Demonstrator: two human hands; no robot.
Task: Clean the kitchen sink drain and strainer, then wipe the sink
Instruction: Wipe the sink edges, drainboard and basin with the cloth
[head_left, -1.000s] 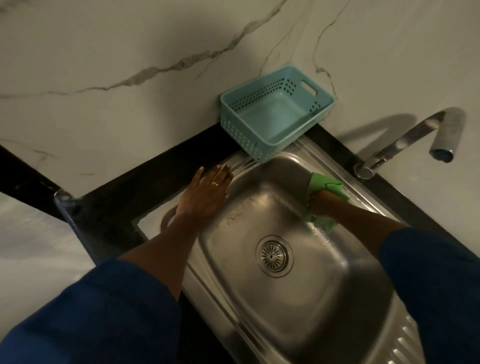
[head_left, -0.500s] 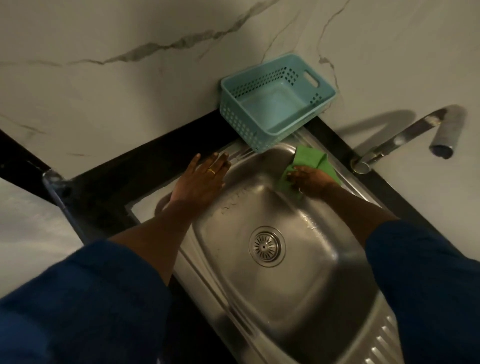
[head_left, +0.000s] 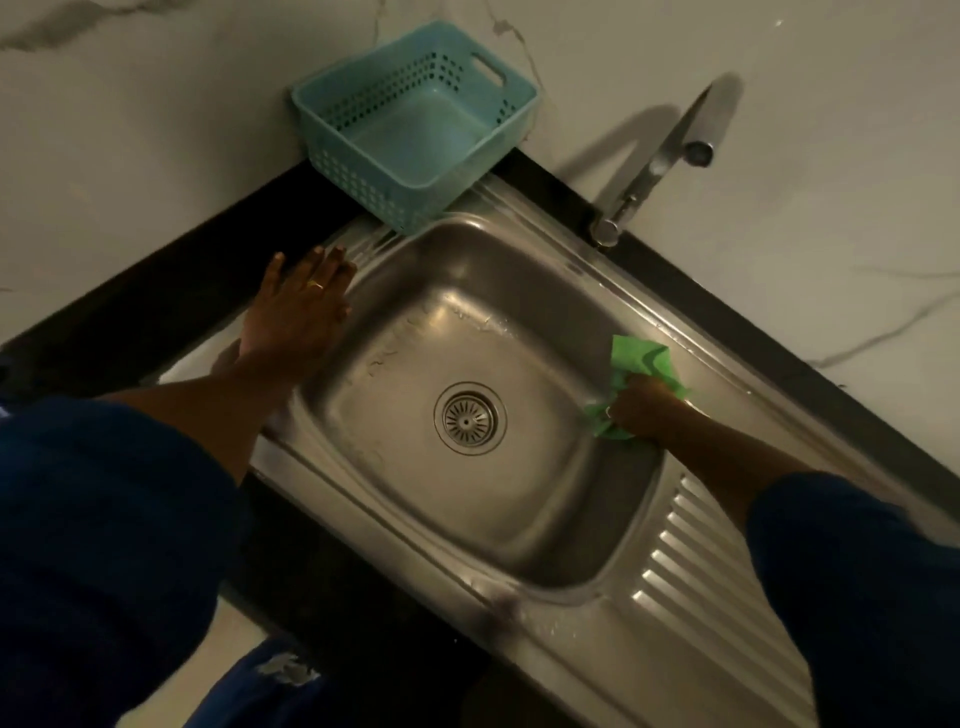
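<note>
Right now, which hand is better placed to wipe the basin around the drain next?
Right, probably. The right hand grips the green cloth and presses it against the right wall of the sink. The left hand lies flat on the left rim, fingers straight, holding no cloth.

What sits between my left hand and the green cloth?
Only bare steel basin between left hand and green cloth; the drain strainer sits just nearer you. Head view.
</note>
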